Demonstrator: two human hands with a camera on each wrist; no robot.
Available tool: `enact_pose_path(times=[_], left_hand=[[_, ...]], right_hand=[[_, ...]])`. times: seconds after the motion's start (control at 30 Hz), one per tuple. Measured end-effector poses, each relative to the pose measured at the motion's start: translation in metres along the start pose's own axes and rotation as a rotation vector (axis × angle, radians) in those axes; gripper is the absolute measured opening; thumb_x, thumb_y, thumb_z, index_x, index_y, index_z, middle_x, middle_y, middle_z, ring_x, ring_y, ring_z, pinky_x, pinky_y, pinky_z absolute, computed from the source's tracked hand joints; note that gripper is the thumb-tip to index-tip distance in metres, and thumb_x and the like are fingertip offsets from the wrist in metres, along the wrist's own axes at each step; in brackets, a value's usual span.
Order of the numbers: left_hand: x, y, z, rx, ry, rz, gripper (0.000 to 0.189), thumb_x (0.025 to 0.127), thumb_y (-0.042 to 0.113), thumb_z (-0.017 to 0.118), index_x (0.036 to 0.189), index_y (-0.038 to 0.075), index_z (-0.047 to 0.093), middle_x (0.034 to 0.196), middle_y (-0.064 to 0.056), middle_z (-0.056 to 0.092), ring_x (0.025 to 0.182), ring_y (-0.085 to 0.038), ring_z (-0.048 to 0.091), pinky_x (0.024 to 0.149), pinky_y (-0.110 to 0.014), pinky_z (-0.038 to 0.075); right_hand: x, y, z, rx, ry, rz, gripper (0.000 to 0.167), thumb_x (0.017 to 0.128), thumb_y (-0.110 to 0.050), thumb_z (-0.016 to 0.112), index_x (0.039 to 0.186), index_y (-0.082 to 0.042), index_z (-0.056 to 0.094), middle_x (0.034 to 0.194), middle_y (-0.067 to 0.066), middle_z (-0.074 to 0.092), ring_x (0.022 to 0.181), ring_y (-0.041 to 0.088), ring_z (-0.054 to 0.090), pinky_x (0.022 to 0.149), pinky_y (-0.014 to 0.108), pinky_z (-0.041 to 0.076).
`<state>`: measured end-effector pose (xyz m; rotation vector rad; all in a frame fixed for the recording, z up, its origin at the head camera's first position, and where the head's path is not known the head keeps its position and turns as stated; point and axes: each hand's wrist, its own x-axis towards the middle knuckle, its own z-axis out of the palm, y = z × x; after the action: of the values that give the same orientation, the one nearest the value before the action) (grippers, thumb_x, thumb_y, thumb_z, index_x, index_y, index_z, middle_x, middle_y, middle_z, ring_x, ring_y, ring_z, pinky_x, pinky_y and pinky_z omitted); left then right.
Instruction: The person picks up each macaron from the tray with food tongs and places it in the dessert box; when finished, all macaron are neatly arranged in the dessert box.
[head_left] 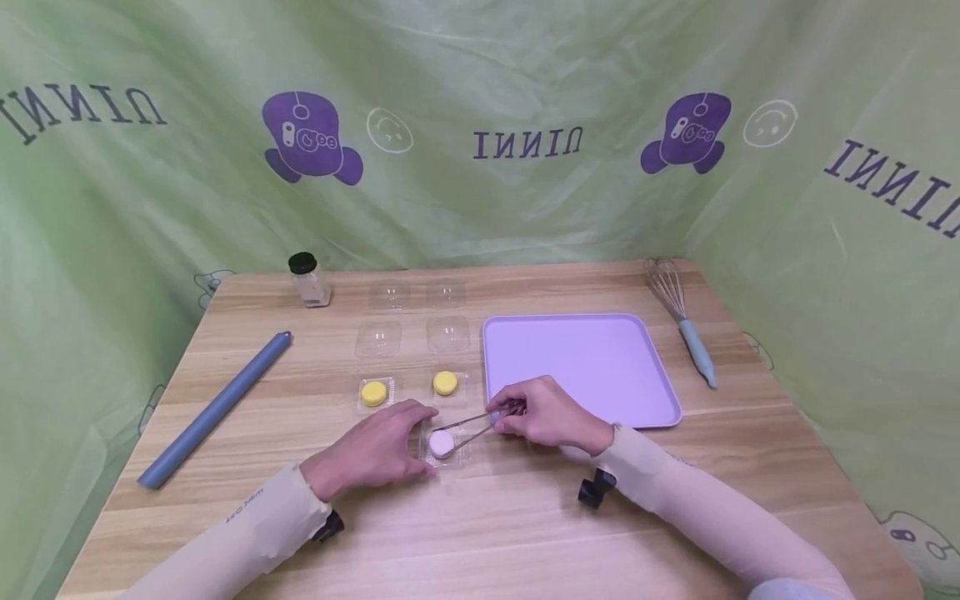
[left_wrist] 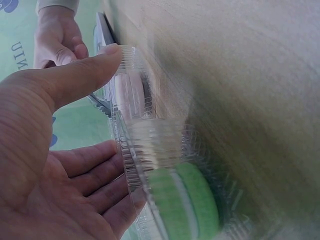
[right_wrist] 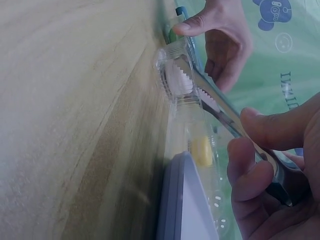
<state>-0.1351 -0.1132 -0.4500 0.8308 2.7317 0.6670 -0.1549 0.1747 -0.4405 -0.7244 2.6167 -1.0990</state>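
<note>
My right hand (head_left: 551,414) holds metal tongs (right_wrist: 220,100). Their serrated tips straddle a pale pink macaron (head_left: 442,443), which sits in a clear plastic box (head_left: 459,460). On the box's left side my left hand (head_left: 375,446) grips its edges, thumb at the near edge and fingers at the far one. A green macaron (left_wrist: 187,202) in another clear compartment shows below the left hand in the left wrist view; in the head view the hand hides it. Two yellow macarons (head_left: 373,393) (head_left: 445,382) sit in clear compartments just behind.
Several clear domed lids (head_left: 378,337) stand farther back. A purple tray (head_left: 577,367) lies at the right, with a whisk (head_left: 686,325) beyond it. At the left are a blue rod (head_left: 217,408) and a jar with a dark lid (head_left: 310,283). Green cloth (head_left: 480,217) hangs around the table.
</note>
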Motion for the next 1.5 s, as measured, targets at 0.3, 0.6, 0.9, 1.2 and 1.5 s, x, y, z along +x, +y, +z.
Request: enact_pose_path(times=[0.3, 0.6, 0.9, 1.2, 1.5], left_hand=[[0.001, 0.001, 0.0, 0.006, -0.001, -0.005, 0.08, 0.071, 0.038, 0.091, 0.138, 0.007, 0.06, 0.134, -0.006, 0.066, 0.127, -0.025, 0.062, 0.111, -0.046, 0.052], [0.001, 0.0, 0.0, 0.009, 0.001, 0.0, 0.08, 0.071, 0.037, 0.09, 0.138, 0.006, 0.059, 0.132, -0.006, 0.067, 0.125, -0.025, 0.063, 0.11, -0.045, 0.053], [0.002, 0.0, 0.0, 0.014, 0.009, 0.011, 0.077, 0.072, 0.036, 0.09, 0.136, 0.006, 0.06, 0.13, -0.004, 0.067, 0.124, -0.022, 0.063, 0.109, -0.044, 0.053], [0.002, 0.0, 0.001, 0.023, 0.01, 0.016, 0.076, 0.072, 0.034, 0.09, 0.136, 0.005, 0.06, 0.131, -0.006, 0.067, 0.124, -0.023, 0.063, 0.109, -0.045, 0.053], [0.002, -0.001, 0.001, 0.021, 0.007, 0.017, 0.077, 0.072, 0.034, 0.091, 0.136, 0.005, 0.06, 0.131, -0.007, 0.067, 0.124, -0.025, 0.063, 0.109, -0.046, 0.053]], right_hand=[[-0.004, 0.002, -0.006, 0.054, -0.003, 0.045, 0.021, 0.084, -0.022, 0.082, 0.103, -0.013, 0.08, 0.087, -0.006, 0.077, 0.071, 0.005, 0.064, 0.061, 0.02, 0.055], [-0.008, 0.008, -0.014, 0.137, 0.018, 0.056, 0.021, 0.085, -0.019, 0.08, 0.106, -0.013, 0.079, 0.088, -0.006, 0.077, 0.079, 0.007, 0.067, 0.071, 0.021, 0.058], [-0.01, 0.014, -0.036, 0.343, 0.138, 0.104, 0.027, 0.087, -0.009, 0.077, 0.113, -0.005, 0.075, 0.09, 0.012, 0.076, 0.07, 0.019, 0.071, 0.061, 0.035, 0.062], [-0.004, 0.044, -0.067, 0.375, 0.319, 0.146, 0.027, 0.088, -0.01, 0.077, 0.115, -0.003, 0.074, 0.084, 0.003, 0.076, 0.069, 0.017, 0.07, 0.058, 0.031, 0.055], [-0.005, 0.087, -0.09, 0.315, 0.419, 0.243, 0.033, 0.091, -0.018, 0.077, 0.118, -0.001, 0.073, 0.082, 0.01, 0.076, 0.069, 0.02, 0.065, 0.06, 0.026, 0.053]])
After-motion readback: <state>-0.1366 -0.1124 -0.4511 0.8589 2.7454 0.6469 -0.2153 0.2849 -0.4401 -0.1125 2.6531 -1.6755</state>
